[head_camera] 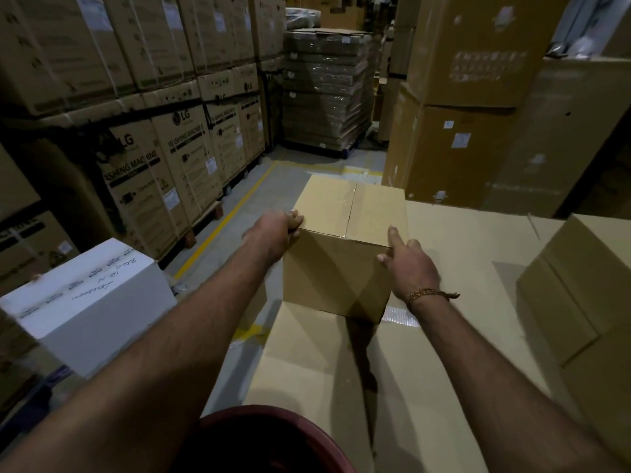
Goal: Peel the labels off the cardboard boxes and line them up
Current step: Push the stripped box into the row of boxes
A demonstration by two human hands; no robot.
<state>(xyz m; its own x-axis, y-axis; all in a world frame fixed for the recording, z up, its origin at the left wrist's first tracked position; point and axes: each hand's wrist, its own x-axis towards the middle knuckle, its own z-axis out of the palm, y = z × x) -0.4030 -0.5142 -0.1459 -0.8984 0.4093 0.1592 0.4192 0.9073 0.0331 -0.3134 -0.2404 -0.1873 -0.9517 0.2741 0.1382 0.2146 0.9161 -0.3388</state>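
A small plain brown cardboard box (345, 240), its top taped along the seam, stands on a large flat cardboard surface (461, 319) in the middle of the head view. My left hand (276, 230) grips the box's upper left corner, fingers curled over the edge. My right hand (409, 264) lies against the box's right side near the top corner, index finger stretched along the edge and thumb on the front face. No label shows on the box's visible faces. Another brown box (587, 291) stands at the right on the same surface.
A white taped box (88, 302) with handwriting sits low at the left. Stacked washing-machine cartons (164, 158) line the left side of an aisle with a yellow floor line (225, 220). A wrapped pallet (324, 90) stands at the back, tall cartons (461, 131) at the right.
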